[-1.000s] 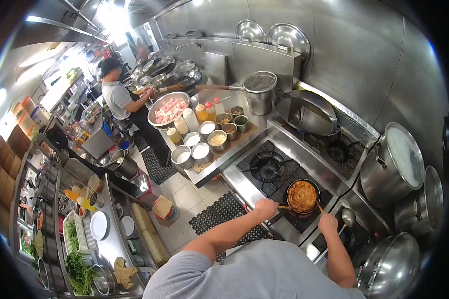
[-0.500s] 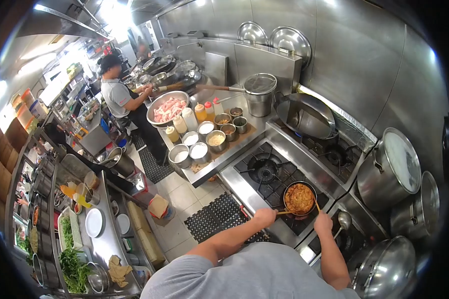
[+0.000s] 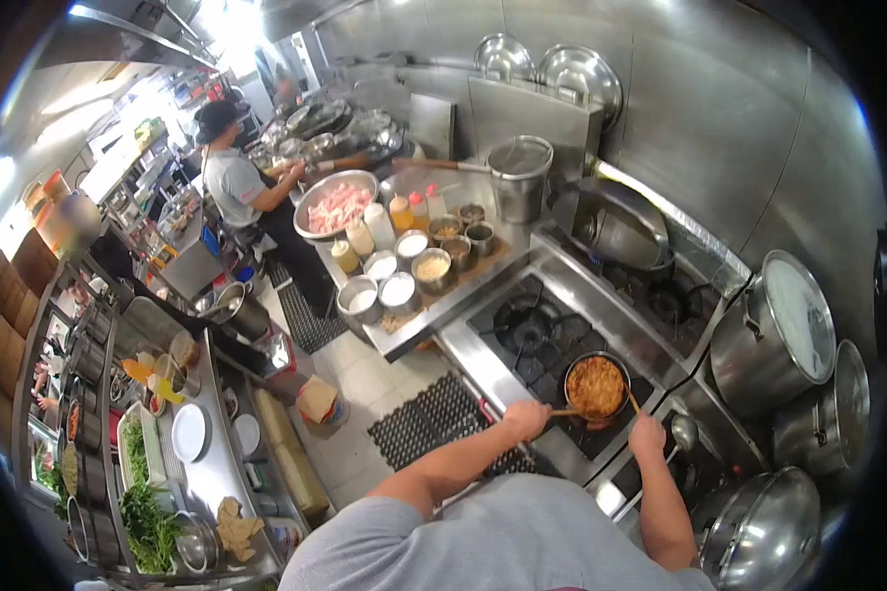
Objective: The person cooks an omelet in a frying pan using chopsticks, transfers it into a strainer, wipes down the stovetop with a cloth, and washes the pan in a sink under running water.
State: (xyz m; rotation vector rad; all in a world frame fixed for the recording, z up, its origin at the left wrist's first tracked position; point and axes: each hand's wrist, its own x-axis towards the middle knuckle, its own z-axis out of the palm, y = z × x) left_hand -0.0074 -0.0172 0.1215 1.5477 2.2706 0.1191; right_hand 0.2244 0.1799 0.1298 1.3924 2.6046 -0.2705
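One stove, pan at lower right of frame

Lies between left hand, lower left, and right hand, lower right, about equally near. Wraps left around handle, aimed rightward at pan; closes right on slim utensil slanting up to rim.

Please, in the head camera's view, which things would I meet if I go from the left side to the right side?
Round white plates → wide steel bowl of raw pink meat → bare left hand → round dark pan of golden-brown food → bare right hand → large cylindrical steel pots.
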